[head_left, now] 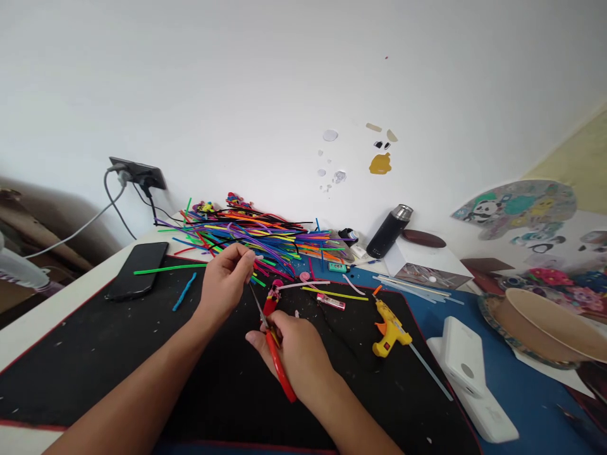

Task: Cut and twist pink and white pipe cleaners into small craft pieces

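My right hand (303,351) is closed around red-handled scissors (279,366), their narrow blades pointing up and left. The blade tips reach just below my left hand (228,273). That hand is raised over the mat with thumb and forefinger pinched. A small pale bit shows beside its fingertips, too small to name. Just beyond the scissors is a small red figure (271,303) with pink at its top; whether my right hand touches it I cannot tell. A green pipe cleaner (168,269) lies left of my left hand, and a twisted blue piece (184,292) lies nearby.
A heap of coloured pipe cleaners (256,234) lies along the wall. On the black mat (213,404) are a yellow glue gun (391,328) and a pink lighter (331,301). A phone (137,270) lies left; a dark flask (389,230) and white device (467,360) are right.
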{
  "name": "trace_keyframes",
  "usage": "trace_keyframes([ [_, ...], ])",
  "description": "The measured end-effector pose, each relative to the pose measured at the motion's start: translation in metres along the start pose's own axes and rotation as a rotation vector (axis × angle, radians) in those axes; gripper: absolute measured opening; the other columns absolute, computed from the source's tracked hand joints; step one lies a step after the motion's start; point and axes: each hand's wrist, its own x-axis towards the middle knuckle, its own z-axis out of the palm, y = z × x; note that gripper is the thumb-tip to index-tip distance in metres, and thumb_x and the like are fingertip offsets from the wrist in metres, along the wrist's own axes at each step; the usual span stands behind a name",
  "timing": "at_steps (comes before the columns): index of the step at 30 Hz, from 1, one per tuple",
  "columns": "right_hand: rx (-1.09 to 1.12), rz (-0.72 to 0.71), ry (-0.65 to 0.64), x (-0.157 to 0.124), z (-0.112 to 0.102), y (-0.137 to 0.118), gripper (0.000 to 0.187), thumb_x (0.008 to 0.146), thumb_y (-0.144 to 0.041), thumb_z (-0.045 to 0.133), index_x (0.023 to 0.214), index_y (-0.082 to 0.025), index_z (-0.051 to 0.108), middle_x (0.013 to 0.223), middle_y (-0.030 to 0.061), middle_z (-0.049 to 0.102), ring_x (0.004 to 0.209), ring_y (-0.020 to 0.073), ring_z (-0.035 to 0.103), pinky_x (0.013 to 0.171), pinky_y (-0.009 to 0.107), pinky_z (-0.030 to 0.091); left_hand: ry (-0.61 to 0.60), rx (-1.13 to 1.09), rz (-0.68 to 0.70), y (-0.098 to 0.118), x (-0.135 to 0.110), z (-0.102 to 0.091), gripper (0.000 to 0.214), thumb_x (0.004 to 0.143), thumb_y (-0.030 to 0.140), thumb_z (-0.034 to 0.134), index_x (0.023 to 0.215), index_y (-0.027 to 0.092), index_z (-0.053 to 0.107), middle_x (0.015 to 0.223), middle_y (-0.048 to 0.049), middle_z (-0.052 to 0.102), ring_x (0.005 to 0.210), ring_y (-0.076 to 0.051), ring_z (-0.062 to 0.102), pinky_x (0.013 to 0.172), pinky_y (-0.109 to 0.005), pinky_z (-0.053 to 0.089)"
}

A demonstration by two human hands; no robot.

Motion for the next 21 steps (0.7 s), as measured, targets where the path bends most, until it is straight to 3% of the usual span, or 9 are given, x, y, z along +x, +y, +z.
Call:
trace_keyframes([
  [6, -0.141, 0.02, -0.044, 0.002, 0.006, 0.0, 0.04, 0.088, -0.061, 0.076, 0.096, -0.022, 0.074, 0.08, 0.0062, 0.077, 0.073, 0.0236, 0.072, 0.063, 0.03, 0.036, 0.058, 0.166, 0.049, 0.007, -0.003, -0.001, 0.029, 0.098, 0.037, 0.057, 0.074, 0.022, 0.054, 0.063, 0.004, 0.047, 0.057, -0.014, 0.041, 0.056, -0.028, 0.034],
  [11, -0.106, 0.082, -0.081, 0.005, 0.006, -0.003, 0.049, 0.085, -0.065, 0.078, 0.112, -0.023, 0.077, 0.083, 0.0069, 0.079, 0.076, 0.0253, 0.074, 0.064, 0.03, 0.04, -0.023, 0.119, 0.019, 0.004, -0.004, 0.001, 0.029, 0.097, 0.037, 0.057, 0.073, 0.022, 0.053, 0.062, 0.0046, 0.047, 0.057, -0.013, 0.043, 0.057, -0.028, 0.034],
  [15, -0.124, 0.093, -0.143, 0.009, 0.009, -0.012, 0.055, 0.084, -0.062, 0.079, 0.123, -0.024, 0.076, 0.102, 0.0102, 0.082, 0.091, 0.0304, 0.077, 0.071, 0.032, 0.047, -0.114, 0.058, -0.05, -0.001, -0.004, 0.005, 0.03, 0.094, 0.041, 0.059, 0.072, 0.022, 0.052, 0.06, 0.0053, 0.048, 0.056, -0.013, 0.042, 0.055, -0.026, 0.034],
  [17, -0.197, 0.069, -0.171, 0.009, 0.009, -0.019, 0.052, 0.084, -0.058, 0.08, 0.122, -0.023, 0.076, 0.106, 0.0122, 0.082, 0.096, 0.0334, 0.077, 0.073, 0.035, 0.048, -0.188, 0.019, -0.095, -0.003, -0.003, 0.007, 0.033, 0.093, 0.044, 0.06, 0.07, 0.022, 0.051, 0.057, 0.0057, 0.048, 0.054, -0.012, 0.041, 0.054, -0.026, 0.034],
  [21, -0.363, -0.011, -0.281, 0.007, 0.004, -0.03, 0.027, 0.087, -0.043, 0.075, 0.101, -0.02, 0.077, 0.097, 0.0129, 0.082, 0.089, 0.0334, 0.078, 0.067, 0.034, 0.048, -0.271, -0.054, -0.156, -0.008, -0.001, 0.01, 0.037, 0.091, 0.048, 0.062, 0.067, 0.022, 0.05, 0.054, 0.0057, 0.048, 0.052, -0.012, 0.041, 0.054, -0.025, 0.034],
])
